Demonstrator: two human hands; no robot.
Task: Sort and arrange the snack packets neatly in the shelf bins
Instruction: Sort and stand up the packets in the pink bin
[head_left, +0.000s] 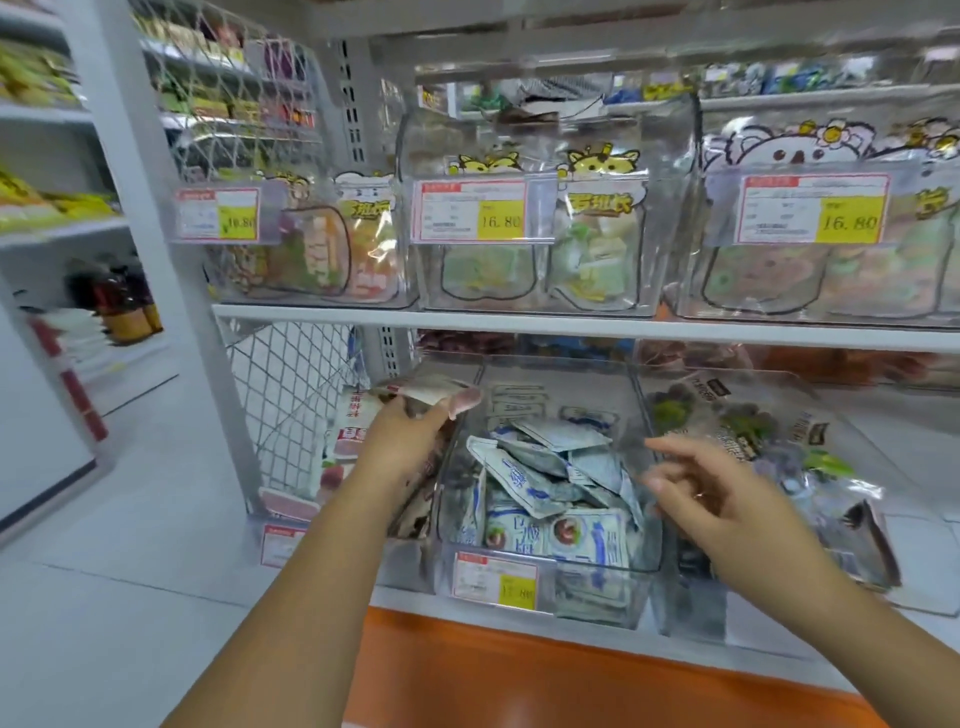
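On the lower shelf stand three clear bins. The middle bin (644, 564) holds a loose heap of white-and-blue snack packets (545, 470). My left hand (410, 431) grips a pale packet (423, 391) with red print above the left bin (415, 558), which holds red-and-white packets (350, 431). My right hand (701, 491) hovers over the right side of the middle bin, fingers loosely spread, holding nothing. The right bin (914, 592) holds dark and green packets (748, 431).
The upper shelf (571, 327) carries three clear bins of cartoon-printed bags with yellow price tags (498, 221). A wire mesh panel (291, 395) closes the shelf's left end. An orange base (571, 680) runs below. Another shelving unit (57, 228) with bottles stands at the left.
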